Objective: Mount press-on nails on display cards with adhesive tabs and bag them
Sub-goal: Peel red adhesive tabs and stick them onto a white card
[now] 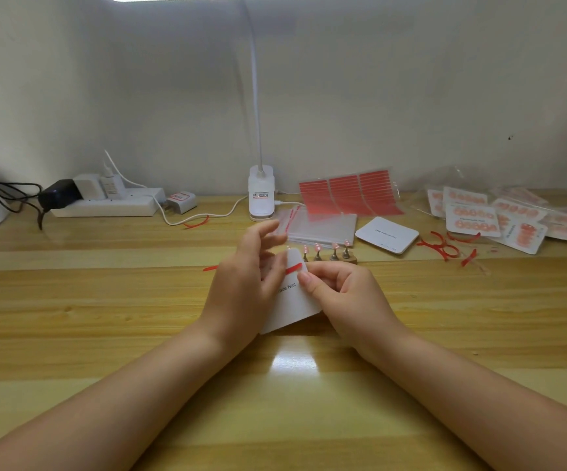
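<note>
A white display card (294,300) printed "Nail" is held tilted above the wooden table at the centre. My left hand (246,283) grips its left edge, fingers partly spread. My right hand (338,290) pinches the card's right side, thumb beside a red adhesive strip (294,268) lying across the card's upper part. Just behind the card, several press-on nails stand on a small wooden holder (331,254). Sheets of red adhesive tabs (350,195) lie at the back. A stack of clear bags (323,227) lies behind the holder.
A clip lamp (261,195) stands at the back centre with a power strip (105,203) and chargers to its left. A stack of blank cards (386,234) lies right of the bags. Bagged finished nail cards (499,219) and peeled red liners (445,246) lie at the right.
</note>
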